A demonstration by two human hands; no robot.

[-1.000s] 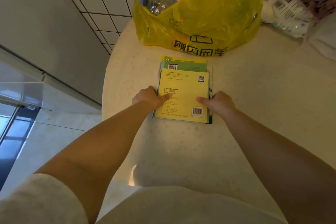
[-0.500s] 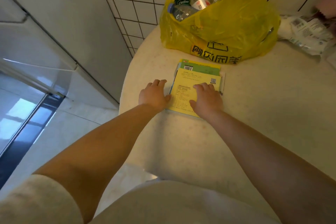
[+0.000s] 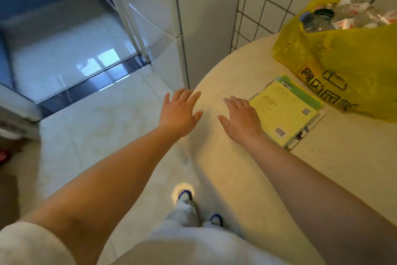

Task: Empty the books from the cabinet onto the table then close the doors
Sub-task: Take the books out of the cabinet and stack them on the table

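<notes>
Fingers (image 3: 189, 97) of both hands are spreading wide and holding nothing, the books (image 3: 285, 112) are lying stacked on the table (image 3: 247, 67) just right of them, so depositing appears done; the next move likely calls for reaching the unseen cabinet.

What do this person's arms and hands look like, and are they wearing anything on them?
Both forearms are bare. The left hand and right hand wear no gloves, rings or watch that shows. A pale, cream-white short sleeve covers the left upper arm; the right one is out of frame.
</notes>
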